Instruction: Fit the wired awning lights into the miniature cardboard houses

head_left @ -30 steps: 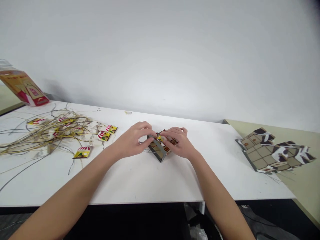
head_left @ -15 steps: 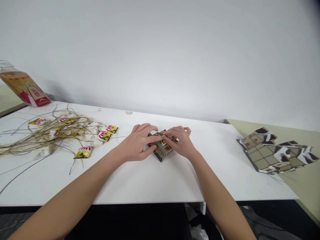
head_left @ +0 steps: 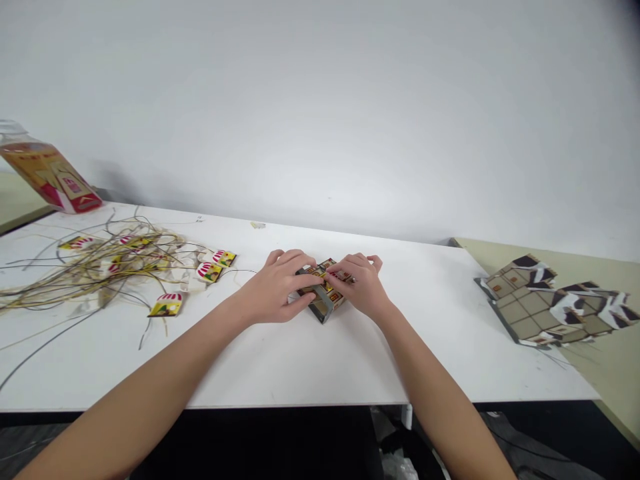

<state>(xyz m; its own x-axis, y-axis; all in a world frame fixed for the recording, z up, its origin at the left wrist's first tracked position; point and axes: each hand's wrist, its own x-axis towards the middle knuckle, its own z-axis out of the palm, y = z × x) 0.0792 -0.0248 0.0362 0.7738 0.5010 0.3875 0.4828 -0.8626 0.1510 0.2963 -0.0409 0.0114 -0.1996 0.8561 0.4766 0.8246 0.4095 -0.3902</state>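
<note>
A small model house (head_left: 327, 300) with a grey edge and printed windows lies on the white table between my hands. My left hand (head_left: 281, 288) grips its left side, the index finger reaching across the top and the thumb along the near edge. From the other side, my right hand (head_left: 361, 283) has its fingertips pinched together at the upper right part of the house, close to the left index finger. A small yellow bit shows near those fingertips, but the fingers cover most of it. A thin wire runs leftward from behind my left hand.
Tangled wires (head_left: 125, 263) with several small red-striped shop-front pieces (head_left: 167, 305) lie to the left. A bottle of orange liquid (head_left: 53, 173) stands at the back left. Larger model houses (head_left: 537, 307) sit at the right table edge. A wall rises behind the white table (head_left: 280, 373).
Both hands stay around the model house, with only slight finger movement. My left index fingertip has shifted slightly down toward the right fingertips.
</note>
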